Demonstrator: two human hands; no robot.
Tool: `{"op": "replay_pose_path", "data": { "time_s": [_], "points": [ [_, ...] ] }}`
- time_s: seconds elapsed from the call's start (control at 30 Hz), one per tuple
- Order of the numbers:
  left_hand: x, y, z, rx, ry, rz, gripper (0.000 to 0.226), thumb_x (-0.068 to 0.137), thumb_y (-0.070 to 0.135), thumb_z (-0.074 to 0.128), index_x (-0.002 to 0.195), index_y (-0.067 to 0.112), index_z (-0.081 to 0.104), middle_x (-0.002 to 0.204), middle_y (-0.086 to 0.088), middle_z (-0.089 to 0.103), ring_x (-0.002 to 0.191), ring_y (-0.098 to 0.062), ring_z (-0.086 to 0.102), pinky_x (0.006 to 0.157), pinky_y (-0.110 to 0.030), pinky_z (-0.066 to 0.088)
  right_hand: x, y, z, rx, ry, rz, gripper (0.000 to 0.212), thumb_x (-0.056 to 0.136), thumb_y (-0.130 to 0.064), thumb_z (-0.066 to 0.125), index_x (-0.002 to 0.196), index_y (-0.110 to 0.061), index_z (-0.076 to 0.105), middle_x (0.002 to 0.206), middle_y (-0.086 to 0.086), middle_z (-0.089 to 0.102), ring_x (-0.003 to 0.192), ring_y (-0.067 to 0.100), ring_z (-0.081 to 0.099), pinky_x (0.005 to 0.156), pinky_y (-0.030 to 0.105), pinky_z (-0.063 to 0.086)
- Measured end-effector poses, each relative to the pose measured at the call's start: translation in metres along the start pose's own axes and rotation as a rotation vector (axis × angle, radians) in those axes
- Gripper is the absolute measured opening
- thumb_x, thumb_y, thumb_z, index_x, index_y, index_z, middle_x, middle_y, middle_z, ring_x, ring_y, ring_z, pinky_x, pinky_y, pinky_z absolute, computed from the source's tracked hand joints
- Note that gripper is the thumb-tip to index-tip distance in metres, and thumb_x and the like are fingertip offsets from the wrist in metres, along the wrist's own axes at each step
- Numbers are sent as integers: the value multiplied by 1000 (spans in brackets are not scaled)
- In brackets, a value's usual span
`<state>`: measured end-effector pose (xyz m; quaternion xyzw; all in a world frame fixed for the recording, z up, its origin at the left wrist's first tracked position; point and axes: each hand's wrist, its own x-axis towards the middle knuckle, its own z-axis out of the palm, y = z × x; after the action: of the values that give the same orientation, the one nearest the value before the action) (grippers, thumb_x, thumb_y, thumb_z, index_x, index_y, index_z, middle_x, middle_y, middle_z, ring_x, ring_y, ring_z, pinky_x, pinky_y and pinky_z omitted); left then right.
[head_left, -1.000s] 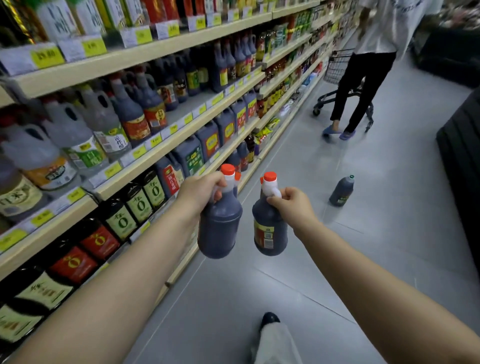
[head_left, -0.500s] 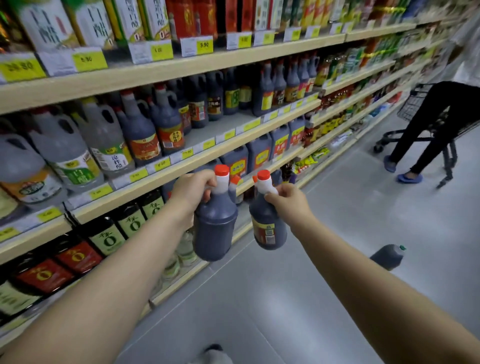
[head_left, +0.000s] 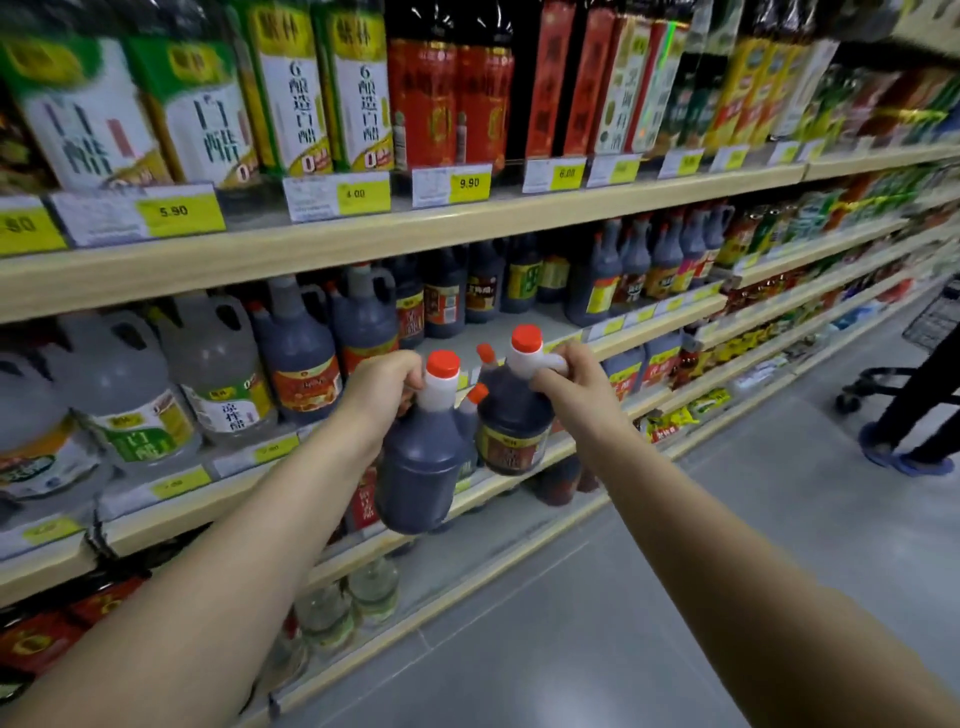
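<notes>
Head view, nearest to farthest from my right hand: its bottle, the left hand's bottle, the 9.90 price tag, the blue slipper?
1. Right-hand bottle, gripped by its handle.
2. Left-hand bottle, just left.
3. 9.90 price tag, upper shelf edge.
4. Blue slipper, far right on floor.

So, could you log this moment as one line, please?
left hand grips left bottle | right hand grips right bottle handle | both held before shelf

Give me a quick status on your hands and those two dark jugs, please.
Left hand grips dark red-capped plastic jug at its neck. Right hand grips labelled twin jug, both aloft. Beige shelf of bottles directly ahead.
</notes>
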<state>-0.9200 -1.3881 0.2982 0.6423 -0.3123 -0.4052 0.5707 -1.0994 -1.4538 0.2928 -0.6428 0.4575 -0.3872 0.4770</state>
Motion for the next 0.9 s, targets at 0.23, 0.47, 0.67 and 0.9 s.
{"op": "replay_pose_path", "data": {
  "time_s": [0.23, 0.47, 0.67, 0.9],
  "points": [
    [42, 5, 5, 18, 163, 1, 12, 45, 20, 44, 41, 16, 34, 34, 5, 28, 46, -16, 26, 50, -30, 19, 81, -7, 10, -8, -158, -234, 41, 73, -3, 74, 79, -14, 35, 71, 4, 36, 64, 12, 38, 58, 28, 32],
    [72, 1, 17, -26, 367, -77, 24, 48, 19, 45, 28, 19, 33, 32, 4, 26, 44, -17, 22, 49, -30, 19, 153, 11, 38, 65, -314, -355, 38, 69, -2, 75, 78, -9, 39, 75, 6, 41, 70, 14, 40, 64, 30, 33],
    [81, -9, 28, -105, 519, -113, 13, 48, 15, 46, 41, 16, 36, 36, 3, 31, 48, -18, 24, 51, -29, 22, 194, 34, 61, 48, -440, -306, 36, 68, -5, 78, 81, -8, 44, 82, 12, 46, 74, 19, 45, 67, 34, 36],
    [87, -25, 37, -146, 685, -264, 49, 76, 1, 46, 30, 13, 34, 27, 2, 28, 40, -20, 25, 50, -26, 20, 205, 47, 63, 157, -597, -313, 39, 73, -9, 74, 74, -23, 38, 77, 2, 40, 72, 14, 42, 66, 30, 34]
  ]
}}
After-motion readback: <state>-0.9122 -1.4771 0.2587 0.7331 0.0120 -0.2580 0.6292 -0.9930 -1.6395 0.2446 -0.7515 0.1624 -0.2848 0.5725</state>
